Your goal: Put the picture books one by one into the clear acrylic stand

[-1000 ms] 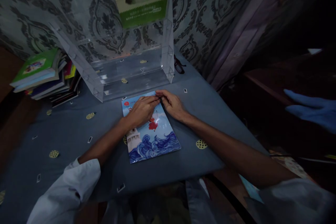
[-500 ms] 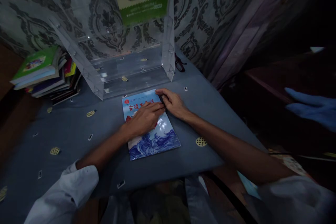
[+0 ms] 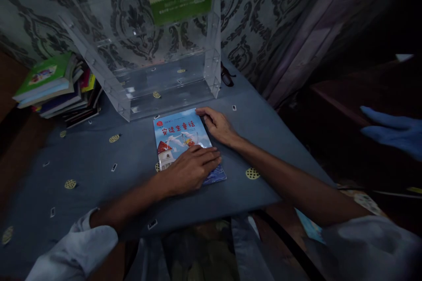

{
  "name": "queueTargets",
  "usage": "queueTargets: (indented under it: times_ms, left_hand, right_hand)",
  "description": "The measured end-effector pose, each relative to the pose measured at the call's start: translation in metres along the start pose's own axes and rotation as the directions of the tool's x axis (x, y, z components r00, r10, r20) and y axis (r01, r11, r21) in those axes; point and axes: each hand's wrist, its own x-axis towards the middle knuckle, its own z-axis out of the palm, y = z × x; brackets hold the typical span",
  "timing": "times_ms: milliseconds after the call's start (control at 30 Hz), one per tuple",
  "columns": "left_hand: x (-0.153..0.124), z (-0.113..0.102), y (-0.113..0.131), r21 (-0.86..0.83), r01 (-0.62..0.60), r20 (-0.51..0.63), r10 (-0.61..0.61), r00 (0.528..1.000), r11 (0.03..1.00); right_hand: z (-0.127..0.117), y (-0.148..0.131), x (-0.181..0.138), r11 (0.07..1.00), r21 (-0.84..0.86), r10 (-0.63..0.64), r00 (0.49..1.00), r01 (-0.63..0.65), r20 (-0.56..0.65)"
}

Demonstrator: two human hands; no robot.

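A blue illustrated book (image 3: pixel 180 128) with red Chinese characters lies closed on the cloth-covered table (image 3: pixel 132 202). My left hand (image 3: pixel 194 166) rests flat across the lower part of its cover, fingers stretched toward the right edge, hiding much of the picture beneath. At the book's upper right corner is my right hand (image 3: pixel 220 127), its fingertips touching the edge and its fingers loosely extended. Just behind the book stands a clear plastic rack (image 3: pixel 127 107), with a green-and-cream book (image 3: pixel 183 6) propped high in it.
Several books are piled unevenly in a stack (image 3: pixel 49 83) at the back left. Dark-framed glasses (image 3: pixel 227 77) lie right of the rack. A patterned wall (image 3: pixel 132 17) rises behind the table. Off to the right, a blue-gloved hand (image 3: pixel 392 129) reaches in from the edge.
My left hand has slid down the cover toward the lower right, uncovering the title and part of the picture. My right hand stays at the upper right corner.
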Motion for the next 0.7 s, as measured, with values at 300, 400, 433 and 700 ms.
queueTargets:
  times_ms: [300, 400, 433, 700]
  left_hand:
    - [-0.013, -0.002, 0.021, 0.016, -0.105, 0.029, 0.104, 0.994, 0.994]
    - [-0.016, -0.002, 0.023, 0.020, -0.099, 0.056, 0.098, 0.994, 0.995]
    - [-0.017, -0.001, 0.024, 0.021, -0.097, 0.066, 0.096, 0.993, 0.995]
    - [-0.021, 0.005, 0.026, 0.040, -0.102, 0.066, 0.100, 0.993, 0.994]
  right_hand:
    - [0.000, -0.002, -0.002, 1.000, -0.025, -0.003, 1.000, 0.003, 0.001]
    - [0.000, -0.003, -0.002, 0.999, -0.041, -0.014, 1.000, 0.014, 0.015]
    - [0.000, -0.003, -0.003, 0.999, -0.048, -0.019, 1.000, 0.020, 0.020]
    - [-0.001, -0.006, -0.005, 0.994, -0.101, -0.046, 0.998, 0.051, 0.053]
